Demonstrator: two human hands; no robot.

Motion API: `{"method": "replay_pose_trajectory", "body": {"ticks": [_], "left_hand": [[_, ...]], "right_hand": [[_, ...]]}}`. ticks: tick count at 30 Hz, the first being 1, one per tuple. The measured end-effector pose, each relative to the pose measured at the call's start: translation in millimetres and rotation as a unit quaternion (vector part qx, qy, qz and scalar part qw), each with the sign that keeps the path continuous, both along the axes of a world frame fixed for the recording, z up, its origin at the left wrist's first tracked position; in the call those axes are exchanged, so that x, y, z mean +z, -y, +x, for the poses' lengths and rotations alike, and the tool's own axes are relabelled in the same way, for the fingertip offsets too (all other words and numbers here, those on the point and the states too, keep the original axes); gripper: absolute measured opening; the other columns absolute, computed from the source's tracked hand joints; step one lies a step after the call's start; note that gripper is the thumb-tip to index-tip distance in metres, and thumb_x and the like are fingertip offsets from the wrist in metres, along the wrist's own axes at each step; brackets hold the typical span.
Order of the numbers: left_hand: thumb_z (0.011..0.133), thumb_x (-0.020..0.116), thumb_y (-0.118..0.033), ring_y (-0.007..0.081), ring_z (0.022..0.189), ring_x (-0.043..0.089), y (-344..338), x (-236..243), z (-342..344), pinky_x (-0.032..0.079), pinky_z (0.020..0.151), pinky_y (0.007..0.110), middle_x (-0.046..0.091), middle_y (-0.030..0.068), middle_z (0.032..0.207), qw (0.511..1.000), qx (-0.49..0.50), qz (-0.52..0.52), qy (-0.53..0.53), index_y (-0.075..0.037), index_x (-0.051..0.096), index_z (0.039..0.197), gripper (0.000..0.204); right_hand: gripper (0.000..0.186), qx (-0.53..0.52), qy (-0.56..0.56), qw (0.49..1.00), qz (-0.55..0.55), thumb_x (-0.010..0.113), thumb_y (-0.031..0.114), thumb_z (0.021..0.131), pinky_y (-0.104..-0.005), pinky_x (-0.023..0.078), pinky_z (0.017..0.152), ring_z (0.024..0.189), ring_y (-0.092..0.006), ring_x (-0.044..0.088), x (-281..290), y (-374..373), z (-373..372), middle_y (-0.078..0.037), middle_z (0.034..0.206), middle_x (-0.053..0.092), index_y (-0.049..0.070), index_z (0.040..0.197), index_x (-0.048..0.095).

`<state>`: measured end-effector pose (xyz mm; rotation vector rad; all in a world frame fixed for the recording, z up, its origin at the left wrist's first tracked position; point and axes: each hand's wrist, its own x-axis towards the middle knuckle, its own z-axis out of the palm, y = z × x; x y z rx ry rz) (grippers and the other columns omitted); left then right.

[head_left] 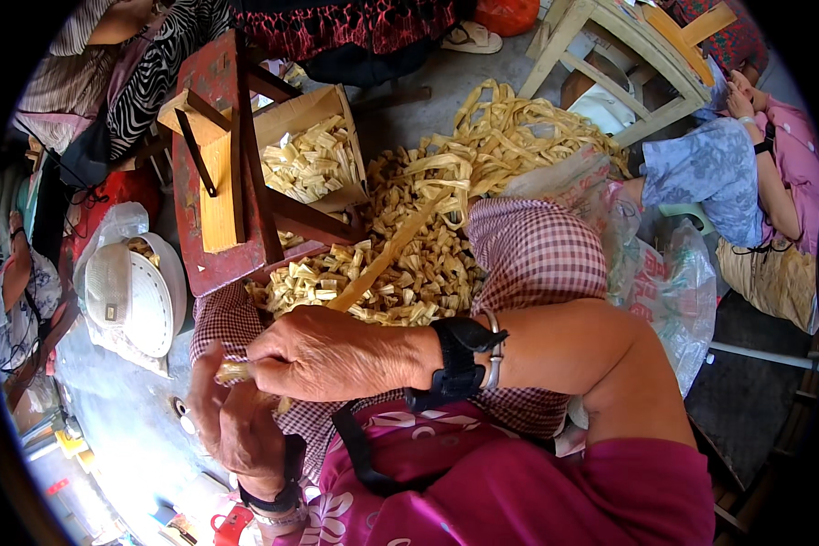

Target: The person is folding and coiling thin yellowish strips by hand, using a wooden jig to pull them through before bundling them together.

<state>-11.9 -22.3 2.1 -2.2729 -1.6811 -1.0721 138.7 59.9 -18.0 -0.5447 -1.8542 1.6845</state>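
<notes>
A long, flat, pale-yellow strip [387, 259], resembling tofu skin, runs from the tangled heap down to my right hand [332, 353]. That hand is closed around it in front of my lap. Close beside it, my left hand [241, 420] is slightly blurred, its fingers curled at a short folded end of the strip [235, 371]. Several small knotted yellow pieces [409, 289] fill the checked cloth [537, 250] across my lap. Beyond them lies the tangle of long uncut-looking strips [510, 127]. My right hand hides part of the strip.
A red wooden bench [196, 182] at left carries a wooden block with a dark blade [196, 155]. Behind it a cardboard box [353, 136] holds knotted pieces. A white hat [150, 300], a pale wooden stool [591, 68] and clear plastic bags [673, 300] surround me. Other people sit nearby.
</notes>
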Motion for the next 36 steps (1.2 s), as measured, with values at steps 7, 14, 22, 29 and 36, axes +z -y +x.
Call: {"method": "replay_pose_trajectory", "body": {"ticks": [7, 14, 22, 29, 36], "left_hand": [[0.084, 0.069, -0.017, 0.0114, 0.061, 0.054, 7, -7, -4, 0.042, 0.053, 0.02, 0.06, 0.0068, 0.078, 0.884, 0.035, -0.209, 0.417, -0.001, 0.05, 0.096, 0.028], [0.087, 0.066, -0.028, 0.0081, 0.058, 0.054, 6, -13, -13, 0.04, 0.052, 0.02, 0.058, 0.0039, 0.073, 0.615, -0.098, -0.266, 0.736, -0.003, 0.049, 0.107, 0.036], [0.081, 0.065, -0.01, 0.0207, 0.105, 0.051, 0, -7, -3, 0.041, 0.091, 0.032, 0.054, 0.0122, 0.111, 0.874, -0.05, -0.258, 0.408, 0.002, 0.054, 0.123, 0.044], [0.093, 0.051, -0.047, 0.0177, 0.103, 0.055, -11, -11, 4, 0.046, 0.084, 0.026, 0.056, 0.0121, 0.119, 0.829, -0.04, -0.337, 0.445, 0.004, 0.045, 0.132, 0.064], [0.094, 0.049, -0.039, 0.0279, 0.077, 0.064, -13, -24, 3, 0.056, 0.065, 0.039, 0.059, 0.0214, 0.107, 0.608, -0.204, -0.321, 0.697, 0.005, 0.053, 0.117, 0.05]], "right_hand": [[0.029, 0.015, 0.001, 0.998, 0.057, 0.05, 0.03, 0.094, -0.0394, 0.04, 0.055, 0.059, -0.0311, 0.055, 6, -3, 16, -0.015, 0.064, 0.053, 0.002, 0.086, 0.047], [0.022, 0.005, -0.06, 0.991, 0.12, 0.052, 0.022, 0.092, -0.0446, 0.042, 0.057, 0.066, -0.0372, 0.058, -4, -2, 8, -0.018, 0.066, 0.054, 0.002, 0.087, 0.044], [0.024, 0.028, -0.056, 0.998, 0.022, 0.046, 0.024, 0.096, -0.0407, 0.044, 0.064, 0.072, -0.0362, 0.06, -13, -7, 11, -0.02, 0.075, 0.059, 0.0, 0.095, 0.048], [0.025, 0.02, -0.047, 0.998, -0.029, 0.052, 0.021, 0.096, -0.0327, 0.047, 0.066, 0.078, -0.0205, 0.062, -8, -13, 14, -0.015, 0.094, 0.061, 0.0, 0.109, 0.047], [0.046, 0.005, 0.035, 0.999, 0.002, 0.059, 0.037, 0.09, -0.0287, 0.043, 0.052, 0.055, -0.0142, 0.056, 2, -20, 27, -0.006, 0.067, 0.058, 0.003, 0.114, 0.041]]}}
